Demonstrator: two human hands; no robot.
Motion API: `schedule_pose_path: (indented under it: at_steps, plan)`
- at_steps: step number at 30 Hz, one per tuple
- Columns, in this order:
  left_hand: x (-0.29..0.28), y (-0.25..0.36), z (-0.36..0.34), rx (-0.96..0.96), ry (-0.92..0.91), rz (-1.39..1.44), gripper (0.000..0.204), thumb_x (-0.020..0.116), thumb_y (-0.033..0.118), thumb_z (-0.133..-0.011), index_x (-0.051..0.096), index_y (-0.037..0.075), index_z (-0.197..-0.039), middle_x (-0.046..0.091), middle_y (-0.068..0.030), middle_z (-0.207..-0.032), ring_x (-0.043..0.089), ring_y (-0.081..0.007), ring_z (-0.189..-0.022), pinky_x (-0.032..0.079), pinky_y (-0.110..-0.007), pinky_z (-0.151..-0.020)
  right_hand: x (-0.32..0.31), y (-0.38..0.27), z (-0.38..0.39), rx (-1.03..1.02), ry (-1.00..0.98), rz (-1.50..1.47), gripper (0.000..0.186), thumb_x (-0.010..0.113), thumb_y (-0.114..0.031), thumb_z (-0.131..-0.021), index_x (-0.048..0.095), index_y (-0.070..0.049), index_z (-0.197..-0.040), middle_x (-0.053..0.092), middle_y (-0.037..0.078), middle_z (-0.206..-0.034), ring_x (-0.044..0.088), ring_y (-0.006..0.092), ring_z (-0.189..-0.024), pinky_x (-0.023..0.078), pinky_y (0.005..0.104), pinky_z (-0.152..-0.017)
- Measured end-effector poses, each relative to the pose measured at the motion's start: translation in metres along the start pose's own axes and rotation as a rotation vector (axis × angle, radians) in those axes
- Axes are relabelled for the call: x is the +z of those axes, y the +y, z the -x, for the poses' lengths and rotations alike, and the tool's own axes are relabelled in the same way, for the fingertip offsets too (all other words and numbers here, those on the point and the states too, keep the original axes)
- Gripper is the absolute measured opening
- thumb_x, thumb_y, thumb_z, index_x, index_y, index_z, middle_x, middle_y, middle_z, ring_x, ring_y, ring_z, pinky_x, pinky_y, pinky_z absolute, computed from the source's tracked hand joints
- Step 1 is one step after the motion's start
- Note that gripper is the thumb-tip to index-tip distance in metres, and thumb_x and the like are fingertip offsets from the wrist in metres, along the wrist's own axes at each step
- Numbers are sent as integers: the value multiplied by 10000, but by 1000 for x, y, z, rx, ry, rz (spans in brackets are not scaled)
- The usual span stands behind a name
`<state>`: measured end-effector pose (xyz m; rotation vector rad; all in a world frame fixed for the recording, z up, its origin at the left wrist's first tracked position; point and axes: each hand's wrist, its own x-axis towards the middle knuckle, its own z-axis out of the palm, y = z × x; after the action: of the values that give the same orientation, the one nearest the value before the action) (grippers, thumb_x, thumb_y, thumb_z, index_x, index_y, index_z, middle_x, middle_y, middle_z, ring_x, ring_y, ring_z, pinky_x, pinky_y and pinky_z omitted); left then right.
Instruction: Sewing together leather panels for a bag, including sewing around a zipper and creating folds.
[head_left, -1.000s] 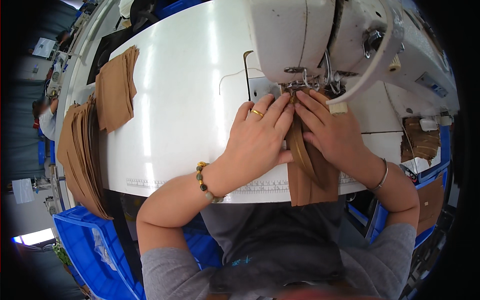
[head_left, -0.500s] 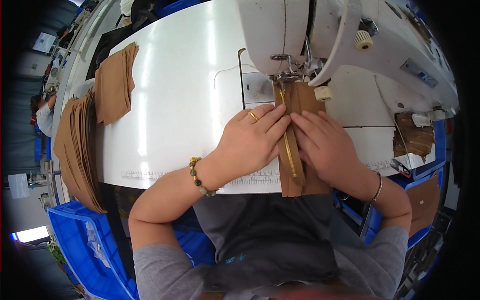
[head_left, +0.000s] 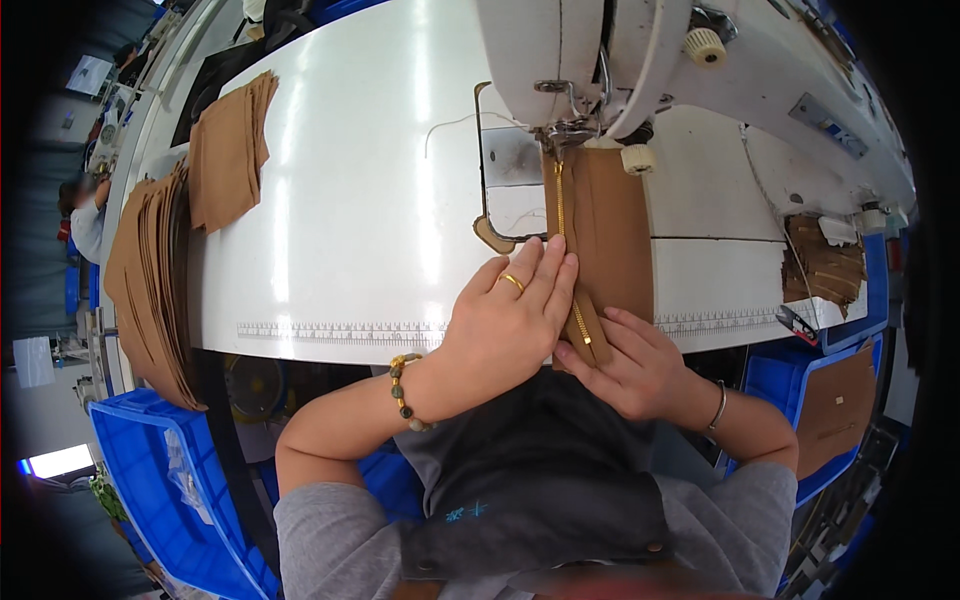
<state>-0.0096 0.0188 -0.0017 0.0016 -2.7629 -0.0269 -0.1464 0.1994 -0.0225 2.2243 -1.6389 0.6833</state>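
A gold-toothed zipper (head_left: 561,200) on brown tape lies lengthwise along a brown fabric panel (head_left: 615,225). Their far ends run under the presser foot (head_left: 565,140) of a white sewing machine. My left hand (head_left: 510,315), wearing a ring and a bead bracelet, lies with straight fingers on the zipper's left edge, pressing it flat. At the table's front edge, my right hand (head_left: 635,370) pinches the near end of the zipper tape, which is slightly turned aside from the panel. Part of its grip is hidden beneath the tape.
The white machine head (head_left: 800,110) rises over the right side. Stacked brown pieces (head_left: 150,290) overhang the table's left edge, with another stack (head_left: 232,150) behind. Brown scraps (head_left: 825,265) and a small cutter (head_left: 797,325) lie right. Blue bins (head_left: 165,480) flank me; a co-worker (head_left: 85,215) sits far left.
My right hand has come back toward me to the zipper's near end. My left hand has slid slightly nearer. More of the fabric panel shows, and the view has shifted a little.
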Motion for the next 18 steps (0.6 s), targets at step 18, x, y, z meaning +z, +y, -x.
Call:
schedule_pose_path:
  at_steps: [18]
  plan:
    - [12, 15, 9, -128, 75, 41, 423, 705, 238, -899, 708, 36, -1271, 672, -129, -1376, 650, -294, -1232, 525, -414, -965, 2, -1, 7, -51, 20, -42, 320, 775, -395, -879, 761, -113, -1030, 698, 61, -1088, 701, 250, -1080, 523, 425, -1055]
